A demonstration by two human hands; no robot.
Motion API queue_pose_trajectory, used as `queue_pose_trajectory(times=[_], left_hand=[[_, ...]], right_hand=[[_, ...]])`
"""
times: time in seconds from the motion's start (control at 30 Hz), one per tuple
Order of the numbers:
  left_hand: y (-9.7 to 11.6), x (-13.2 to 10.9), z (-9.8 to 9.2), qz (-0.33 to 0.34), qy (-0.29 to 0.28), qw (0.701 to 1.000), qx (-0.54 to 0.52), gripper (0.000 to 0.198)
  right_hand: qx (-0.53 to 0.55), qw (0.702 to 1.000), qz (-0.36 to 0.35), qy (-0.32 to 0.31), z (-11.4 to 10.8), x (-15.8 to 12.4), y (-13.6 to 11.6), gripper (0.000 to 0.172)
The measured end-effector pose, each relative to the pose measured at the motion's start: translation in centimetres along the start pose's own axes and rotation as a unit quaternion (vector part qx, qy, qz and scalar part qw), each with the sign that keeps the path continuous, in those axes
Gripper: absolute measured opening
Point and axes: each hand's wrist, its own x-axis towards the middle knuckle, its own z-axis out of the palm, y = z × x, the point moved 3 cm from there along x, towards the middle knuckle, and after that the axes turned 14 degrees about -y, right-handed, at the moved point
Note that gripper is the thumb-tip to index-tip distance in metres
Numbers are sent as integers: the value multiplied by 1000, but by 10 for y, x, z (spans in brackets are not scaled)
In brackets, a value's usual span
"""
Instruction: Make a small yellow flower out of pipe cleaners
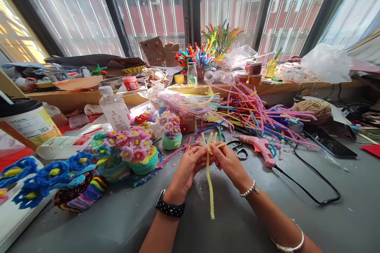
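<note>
My left hand and my right hand meet over the grey table, both pinched on a bundle of yellow pipe cleaners. The short ends fan out above my fingers and one long tail hangs down toward me. A black dotted watch is on my left wrist and a pearl bracelet on my right. Small pots of pipe-cleaner flowers stand just left of my left hand.
A pink glue gun with a black cord lies right of my hands, scissors beside it. A heap of coloured pipe cleaners, a twine ball, a water bottle, blue flowers and a phone surround them.
</note>
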Motion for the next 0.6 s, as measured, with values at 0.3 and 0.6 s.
queue_pose_trajectory(times=[0.3,0.6], left_hand=[[7,0,-3,51,93,983,149,23],[7,-1,-5,80,69,990,94,19]], right_hand=[[-115,993,-30,14,-10,-1,-3,27],[-132,990,-16,-36,-7,0,-2,30]])
